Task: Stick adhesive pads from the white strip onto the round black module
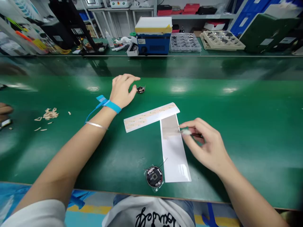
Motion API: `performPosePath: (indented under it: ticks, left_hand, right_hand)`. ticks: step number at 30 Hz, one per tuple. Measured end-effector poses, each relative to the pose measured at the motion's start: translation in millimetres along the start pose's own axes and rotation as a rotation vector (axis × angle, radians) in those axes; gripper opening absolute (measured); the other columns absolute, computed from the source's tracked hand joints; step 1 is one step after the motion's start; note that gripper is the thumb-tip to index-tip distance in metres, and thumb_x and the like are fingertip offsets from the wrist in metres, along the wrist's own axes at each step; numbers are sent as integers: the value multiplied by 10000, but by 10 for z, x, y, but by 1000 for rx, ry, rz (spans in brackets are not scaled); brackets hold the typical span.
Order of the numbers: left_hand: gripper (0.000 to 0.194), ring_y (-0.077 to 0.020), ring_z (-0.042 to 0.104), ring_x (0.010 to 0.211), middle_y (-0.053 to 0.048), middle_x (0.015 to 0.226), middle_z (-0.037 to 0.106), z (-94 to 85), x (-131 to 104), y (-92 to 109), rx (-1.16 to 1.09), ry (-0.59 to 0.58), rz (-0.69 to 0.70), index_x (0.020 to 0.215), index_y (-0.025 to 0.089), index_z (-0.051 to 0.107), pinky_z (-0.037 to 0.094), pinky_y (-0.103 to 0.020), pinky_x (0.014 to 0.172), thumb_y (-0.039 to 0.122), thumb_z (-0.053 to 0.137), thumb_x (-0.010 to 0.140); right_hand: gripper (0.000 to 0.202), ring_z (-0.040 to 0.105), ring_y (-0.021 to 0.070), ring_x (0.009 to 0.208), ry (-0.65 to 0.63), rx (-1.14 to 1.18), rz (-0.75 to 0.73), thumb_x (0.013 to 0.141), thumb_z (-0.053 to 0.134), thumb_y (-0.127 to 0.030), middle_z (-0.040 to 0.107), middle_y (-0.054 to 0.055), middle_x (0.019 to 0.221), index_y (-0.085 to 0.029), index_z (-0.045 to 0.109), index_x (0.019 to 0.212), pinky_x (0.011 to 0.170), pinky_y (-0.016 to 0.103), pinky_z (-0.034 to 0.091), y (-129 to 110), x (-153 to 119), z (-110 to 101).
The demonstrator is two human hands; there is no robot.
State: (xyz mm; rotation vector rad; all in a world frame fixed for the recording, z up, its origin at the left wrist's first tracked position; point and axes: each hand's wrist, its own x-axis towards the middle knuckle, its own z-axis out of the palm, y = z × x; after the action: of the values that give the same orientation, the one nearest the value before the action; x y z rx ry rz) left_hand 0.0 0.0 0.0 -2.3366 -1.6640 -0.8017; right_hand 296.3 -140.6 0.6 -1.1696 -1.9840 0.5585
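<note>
On the far belt, the round circuit module lies just right of the left hand, fingers loosely spread.

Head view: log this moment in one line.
left hand: reaching small round part | right hand: pinching white bit over white strip

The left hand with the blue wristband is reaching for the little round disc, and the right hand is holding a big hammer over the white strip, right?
Not quite. The head view shows no hammer: the right hand pinches something small and whitish, with a thin dark tool, over the white strip. The rest holds: the left hand, with the blue wristband, reaches for the little round disc.
</note>
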Motion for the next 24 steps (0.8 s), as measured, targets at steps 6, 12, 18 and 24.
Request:
performPosePath:
  ticks: [6,12,18,24]
  left_hand:
    - [304,-223,596,1080,-60,1170,683,-615,-833,898,-245,-329,313,1162,182,630,462,-390,944,196,408,956]
    - [365,-279,556,1191,-122,1294,626,-489,-1279,1331,-244,-454,513,1266,139,608,459,-450,1006,246,387,995]
    - [367,-334,574,1156,-175,1244,617,-353,-1249,1305,-218,-427,460,1217,148,659,505,-494,934,235,398,974]
    - [378,-302,605,1084,-160,1208,624,-344,-1273,1291,-259,-426,434,1227,163,657,544,-448,877,229,384,974]
  right_hand:
    - [360,570,178,813,166,341,141,991,401,-447,581,45,865,-243,626,798,737,343,494,51,43,-150]
    - [318,647,118,589,98,569,421,800,700,-504,591,-26,734,-219,561,822,595,283,582,152,-93,120]
    - [245,710,132,649,123,641,421,771,737,-350,598,-18,821,-201,560,854,670,309,638,150,-108,360]
    - [211,727,159,691,117,601,457,780,719,-319,662,-7,736,-198,571,870,712,336,641,123,-94,417]
